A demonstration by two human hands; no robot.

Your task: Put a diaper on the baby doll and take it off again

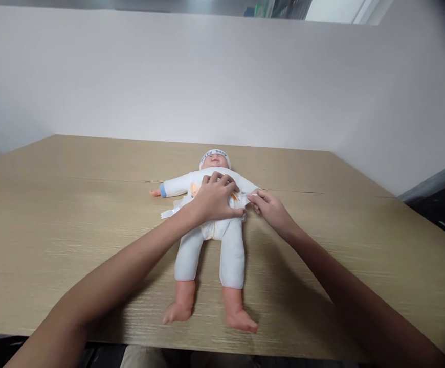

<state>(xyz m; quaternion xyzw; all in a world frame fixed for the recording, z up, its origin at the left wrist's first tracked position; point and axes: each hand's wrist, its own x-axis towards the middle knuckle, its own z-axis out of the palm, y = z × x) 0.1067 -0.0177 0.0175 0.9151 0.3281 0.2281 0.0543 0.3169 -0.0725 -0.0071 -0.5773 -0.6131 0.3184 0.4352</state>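
Item: baby doll, one, lying face up on the table, roughly at the middle of its width and closer to the near edge than to the far one. Head toward the far edge, bare feet toward the near edge, legs slightly apart.

Dress: white one-piece suit; white cap with dark lettering on the head; a blue cuff on the one outstretched arm, which lies flat on the table beside the body. A small orange mark shows on the chest, partly covered.

Loose part: a white fabric strip sticks out from the doll's waist on the side of the outstretched arm and rests on the table.

Left hand: laid palm-down over the doll's chest, fingers curled against the suit, pressing on it; whether it pinches any cloth cannot be told.

Right hand: just beside the doll's other flank, fingertips closed in a pinch on a small piece of white fabric at the edge of the suit.

Containers: none in view.

Surroundings: table of light wood grain, a seam running across it behind the doll's shoulders; a plain white wall behind the far edge.
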